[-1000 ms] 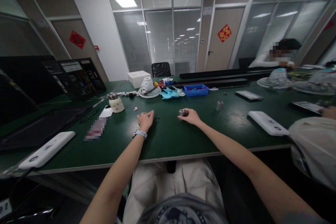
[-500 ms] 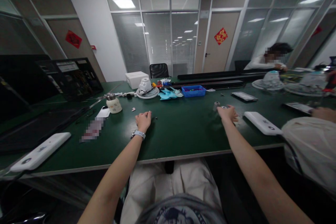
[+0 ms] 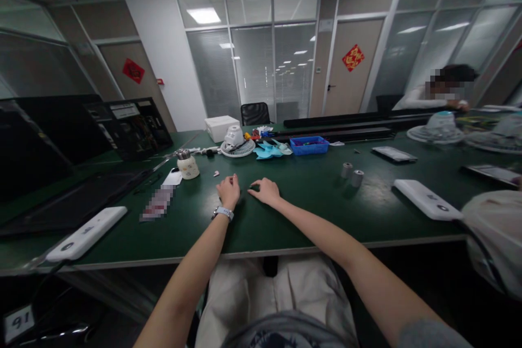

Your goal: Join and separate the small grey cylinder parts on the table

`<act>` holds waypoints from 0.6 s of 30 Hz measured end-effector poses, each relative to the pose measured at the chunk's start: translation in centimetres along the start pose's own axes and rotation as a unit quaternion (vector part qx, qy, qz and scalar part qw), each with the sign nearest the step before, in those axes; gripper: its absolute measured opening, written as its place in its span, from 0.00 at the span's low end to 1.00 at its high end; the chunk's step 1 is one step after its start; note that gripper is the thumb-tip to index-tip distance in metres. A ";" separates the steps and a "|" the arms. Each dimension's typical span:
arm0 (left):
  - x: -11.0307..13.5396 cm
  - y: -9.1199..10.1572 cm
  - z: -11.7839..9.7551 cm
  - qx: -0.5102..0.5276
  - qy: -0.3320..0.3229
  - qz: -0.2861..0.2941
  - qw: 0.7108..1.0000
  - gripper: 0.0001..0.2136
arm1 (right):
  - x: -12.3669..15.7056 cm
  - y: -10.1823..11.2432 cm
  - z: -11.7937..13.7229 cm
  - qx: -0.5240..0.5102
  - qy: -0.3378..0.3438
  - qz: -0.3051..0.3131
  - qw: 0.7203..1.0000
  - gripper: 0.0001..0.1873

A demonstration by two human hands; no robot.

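My left hand [image 3: 229, 191], a pale watch [image 3: 223, 212] on its wrist, rests on the green table with fingers curled and tips together. What it holds, if anything, is hidden. Close to its right is my right hand [image 3: 266, 192], open, with thumb and forefinger apart around a very small dark piece [image 3: 252, 187] on the tabletop. Two metal cylinders, a rear one [image 3: 347, 170] and a front one [image 3: 357, 178], stand upright well to the right of both hands. A small pinkish-white piece [image 3: 216, 173] lies beyond my left hand.
A patterned jar [image 3: 188, 165] and a phone [image 3: 172, 178] lie left. Behind are a white fan part [image 3: 237, 148], light-blue fan blades [image 3: 272, 150] and a blue tray [image 3: 309, 145]. White power banks, left [image 3: 87, 234] and right [image 3: 427, 199], flank me. A person [image 3: 440, 87] sits far right.
My right hand has left the metal cylinders and swung left beside my left hand. Both cylinders now stand free on the table. The view has turned slightly; my left hand stays about where it was.
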State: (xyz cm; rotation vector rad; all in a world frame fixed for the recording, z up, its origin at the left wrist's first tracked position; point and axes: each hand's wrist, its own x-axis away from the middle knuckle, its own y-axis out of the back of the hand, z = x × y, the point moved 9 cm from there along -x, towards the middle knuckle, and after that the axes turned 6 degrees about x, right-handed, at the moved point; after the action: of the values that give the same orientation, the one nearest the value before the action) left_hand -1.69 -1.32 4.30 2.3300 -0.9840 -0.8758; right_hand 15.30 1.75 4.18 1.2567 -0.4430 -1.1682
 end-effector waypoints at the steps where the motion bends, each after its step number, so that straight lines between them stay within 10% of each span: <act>1: 0.0 -0.1 0.0 0.001 -0.001 0.003 1.000 0.23 | -0.3 -0.3 0.1 -0.004 -0.010 -0.004 1.000 0.17; 9: -0.1 -0.2 0.2 0.010 0.006 0.000 1.000 0.22 | 1.2 4.3 -4.7 -0.054 -0.012 -0.028 0.998 0.14; 15: 0.0 -0.3 0.4 0.017 0.021 0.003 1.000 0.22 | 6.3 16.9 -18.6 0.045 -0.112 -0.283 0.952 0.15; 18: 0.1 -0.3 0.4 0.013 0.024 0.005 1.000 0.22 | 9.3 19.9 -25.4 0.081 -0.226 -0.319 0.917 0.15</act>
State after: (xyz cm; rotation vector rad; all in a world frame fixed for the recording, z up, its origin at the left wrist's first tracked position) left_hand -1.78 -1.23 3.81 2.3554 -0.9924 -0.8044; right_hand 48.16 3.95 10.79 1.3113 -0.4885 -2.0363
